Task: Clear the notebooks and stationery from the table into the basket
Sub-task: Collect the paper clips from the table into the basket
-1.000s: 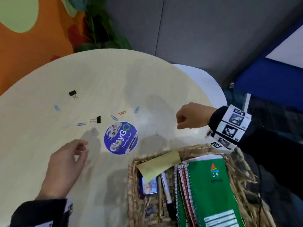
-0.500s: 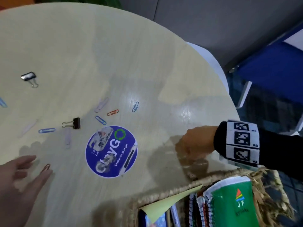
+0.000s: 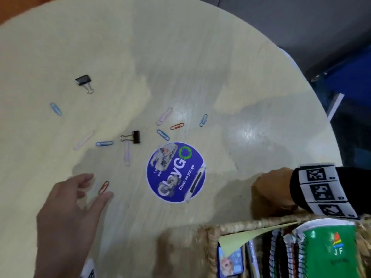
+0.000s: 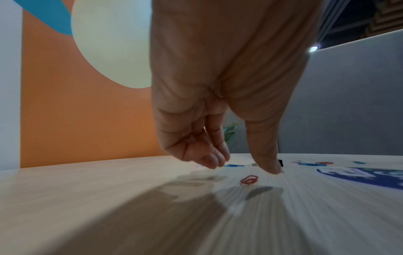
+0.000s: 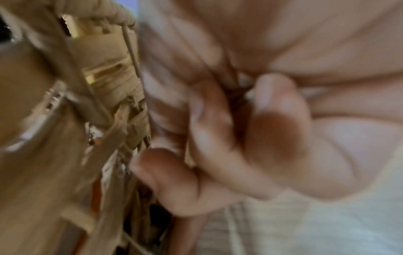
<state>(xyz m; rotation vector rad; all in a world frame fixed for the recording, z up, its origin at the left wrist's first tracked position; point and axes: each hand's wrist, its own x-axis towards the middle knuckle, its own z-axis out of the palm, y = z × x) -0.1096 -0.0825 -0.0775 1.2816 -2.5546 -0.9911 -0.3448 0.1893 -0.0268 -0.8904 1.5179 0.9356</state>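
Note:
Several coloured paper clips and two black binder clips (image 3: 135,136) (image 3: 83,80) lie scattered on the round wooden table (image 3: 180,57). My left hand (image 3: 99,186) hovers just over a red paper clip (image 3: 104,187), thumb and fingers spread on either side of it. The left wrist view shows that clip (image 4: 249,179) on the table under the fingertips (image 4: 214,163), untouched. My right hand (image 3: 267,193) is a closed fist against the far rim of the woven basket (image 3: 251,222). The right wrist view is too blurred to show anything inside its curled fingers (image 5: 218,138).
The basket at the near right holds a green spiral notebook (image 3: 331,253), more spiral notebooks, a yellow sticky note (image 3: 241,238) and a small blue item. A round blue sticker (image 3: 176,172) is stuck flat on the table between my hands. The table's right edge curves close behind the right wrist.
My left hand has reached forward to the red paper clip. The right fist has dropped from above the table to the basket's rim. The head view has tilted down and closer.

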